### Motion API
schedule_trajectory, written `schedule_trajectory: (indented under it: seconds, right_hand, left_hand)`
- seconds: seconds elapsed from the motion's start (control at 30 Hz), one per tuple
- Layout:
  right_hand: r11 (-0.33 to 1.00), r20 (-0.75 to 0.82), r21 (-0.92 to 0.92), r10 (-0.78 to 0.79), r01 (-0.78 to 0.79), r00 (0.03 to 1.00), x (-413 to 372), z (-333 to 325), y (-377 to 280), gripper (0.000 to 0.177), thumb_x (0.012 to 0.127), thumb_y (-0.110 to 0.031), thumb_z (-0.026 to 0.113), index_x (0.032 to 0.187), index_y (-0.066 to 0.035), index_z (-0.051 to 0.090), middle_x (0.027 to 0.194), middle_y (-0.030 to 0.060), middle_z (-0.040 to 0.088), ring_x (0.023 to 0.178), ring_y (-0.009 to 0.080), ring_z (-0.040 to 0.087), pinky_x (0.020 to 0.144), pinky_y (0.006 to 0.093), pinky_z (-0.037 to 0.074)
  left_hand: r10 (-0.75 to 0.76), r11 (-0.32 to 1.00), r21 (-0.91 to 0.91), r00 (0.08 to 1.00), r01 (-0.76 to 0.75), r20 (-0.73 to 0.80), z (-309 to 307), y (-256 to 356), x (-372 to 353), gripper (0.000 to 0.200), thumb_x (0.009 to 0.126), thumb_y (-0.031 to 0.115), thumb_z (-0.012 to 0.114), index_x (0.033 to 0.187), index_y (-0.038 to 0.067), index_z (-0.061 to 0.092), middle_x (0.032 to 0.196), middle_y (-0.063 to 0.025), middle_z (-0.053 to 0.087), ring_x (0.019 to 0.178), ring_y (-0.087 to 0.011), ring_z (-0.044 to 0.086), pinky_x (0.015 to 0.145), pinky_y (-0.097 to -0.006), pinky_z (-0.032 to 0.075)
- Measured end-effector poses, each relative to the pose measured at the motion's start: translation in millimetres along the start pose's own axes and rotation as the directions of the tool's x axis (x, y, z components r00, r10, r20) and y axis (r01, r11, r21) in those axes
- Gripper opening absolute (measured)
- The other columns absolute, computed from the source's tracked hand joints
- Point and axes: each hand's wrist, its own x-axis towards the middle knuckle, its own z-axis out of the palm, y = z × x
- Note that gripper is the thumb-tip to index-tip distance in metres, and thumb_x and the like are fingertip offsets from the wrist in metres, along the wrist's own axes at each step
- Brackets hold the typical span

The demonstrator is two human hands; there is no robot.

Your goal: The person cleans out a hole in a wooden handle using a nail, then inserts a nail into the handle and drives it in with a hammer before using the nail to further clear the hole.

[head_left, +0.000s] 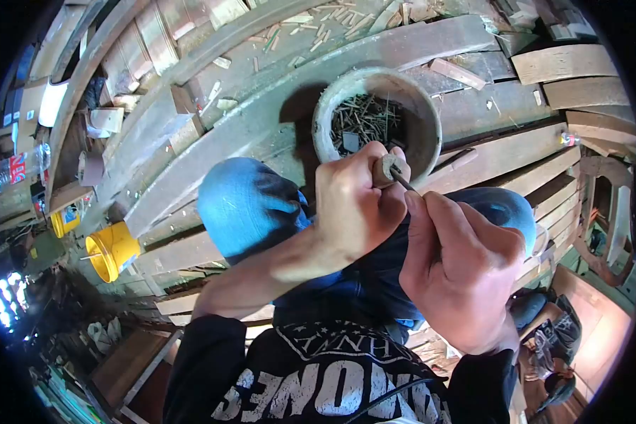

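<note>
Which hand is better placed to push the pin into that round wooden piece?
Probably right: the right hand pinches the thin dark metal pin, tip at the small round wooden piece that the left hand grips.

Soft daylight falls evenly on my left hand (pixel 353 205) and right hand (pixel 459 283), and both look sharp. The round grey concrete bowl (pixel 374 74) throws a dark shadow to its left, so the light comes from the right. The long grey wooden planks (pixel 247 134) bow with fisheye distortion, and the corners are black. The near left is dim, with glaring blue-white lights (pixel 0 297).
</note>
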Motion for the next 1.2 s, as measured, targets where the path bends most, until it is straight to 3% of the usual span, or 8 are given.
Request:
schedule_trajectory:
  seconds: [0.1,0.13,0.23,0.57,0.83,0.9,1.13,1.2]
  right_hand:
    - [0.999,-0.001,0.001,0.046,-0.046,0.999,0.5,2.1,-4.8,0.008,0.082,0.002,0.068,0.077,0.000,0.062,0.055,0.0122,0.052,0.043,0.0309,0.050,0.042,0.0363,0.037]
    - [0.998,-0.004,-0.015,0.055,-0.055,0.998,1.0,2.8,-6.4,0.009,0.082,0.001,0.067,0.076,-0.001,0.061,0.055,0.0130,0.052,0.044,0.0320,0.052,0.043,0.0376,0.038]
    - [0.988,-0.014,-0.138,0.069,-0.070,0.998,5.2,15.2,-6.0,0.014,0.083,-0.001,0.066,0.072,-0.001,0.057,0.056,0.0144,0.053,0.046,0.0334,0.054,0.044,0.0401,0.040]
    - [0.994,-0.078,0.108,0.003,0.006,0.997,7.3,18.0,6.8,0.020,0.086,-0.008,0.066,0.070,-0.004,0.055,0.051,0.0094,0.051,0.039,0.0293,0.051,0.038,0.0399,0.039]
    - [0.970,0.078,0.241,-0.051,0.031,0.996,5.2,-0.8,8.8,0.002,0.084,0.003,0.066,0.085,0.003,0.064,0.058,0.0139,0.056,0.044,0.0297,0.052,0.043,0.0350,0.038]
    - [0.975,0.096,0.214,-0.083,0.061,0.992,5.6,-0.7,10.5,0.005,0.083,0.003,0.066,0.088,0.003,0.064,0.061,0.0142,0.057,0.046,0.0302,0.054,0.044,0.0360,0.039]
    - [0.988,0.231,0.065,-0.148,0.137,0.962,5.7,-13.6,9.4,0.011,0.082,0.002,0.066,0.093,0.002,0.062,0.068,0.0140,0.060,0.051,0.0312,0.056,0.047,0.0389,0.041]
    - [0.986,0.236,0.076,-0.161,0.147,0.958,6.1,-17.8,8.2,0.012,0.082,0.002,0.066,0.094,0.002,0.062,0.066,0.0129,0.058,0.050,0.0303,0.055,0.047,0.0386,0.041]
  left_hand:
    - [-0.011,1.000,0.029,1.000,0.011,0.009,-0.3,0.6,1.6,0.041,0.092,0.011,0.065,0.058,0.005,0.042,0.049,-0.0015,0.031,0.049,-0.0065,0.028,0.041,-0.0300,0.026]
    - [-0.036,0.998,0.055,0.997,0.032,0.074,-3.9,-1.6,0.3,0.011,0.076,-0.003,0.064,0.073,0.004,0.056,0.059,-0.0130,0.057,0.052,-0.0297,0.061,0.049,-0.0341,0.047]
    - [-0.059,0.998,0.027,0.998,0.058,0.029,8.7,-14.1,7.0,0.011,0.078,-0.002,0.064,0.073,0.003,0.055,0.061,-0.0128,0.057,0.050,-0.0263,0.058,0.050,-0.0321,0.047]
    - [-0.054,0.993,-0.109,0.992,0.041,-0.116,0.1,-12.3,6.2,0.035,0.086,0.007,0.070,0.062,0.003,0.045,0.048,-0.0086,0.042,0.046,-0.0100,0.032,0.041,-0.0302,0.034]
    - [-0.175,0.948,-0.200,0.931,0.247,0.321,-30.1,-10.4,5.8,0.039,0.086,0.017,0.072,0.058,0.002,0.051,0.046,-0.0027,0.040,0.050,-0.0041,0.035,0.043,-0.0278,0.030]
    - [-0.223,0.909,-0.220,0.859,0.354,0.461,-33.2,-8.1,7.1,0.045,0.090,0.006,0.068,0.055,0.007,0.040,0.055,0.0083,0.036,0.056,-0.0012,0.031,0.047,-0.0245,0.024]
    - [-0.036,0.935,-0.294,0.876,0.200,0.481,-35.3,-12.0,7.2,0.044,0.089,0.001,0.067,0.056,0.004,0.038,0.053,0.0042,0.033,0.054,-0.0034,0.028,0.046,-0.0257,0.022]
    - [-0.038,0.937,-0.287,0.877,0.197,0.478,-36.4,-10.2,8.8,0.040,0.087,0.013,0.073,0.057,0.000,0.049,0.051,-0.0038,0.031,0.053,-0.0067,0.028,0.043,-0.0288,0.025]
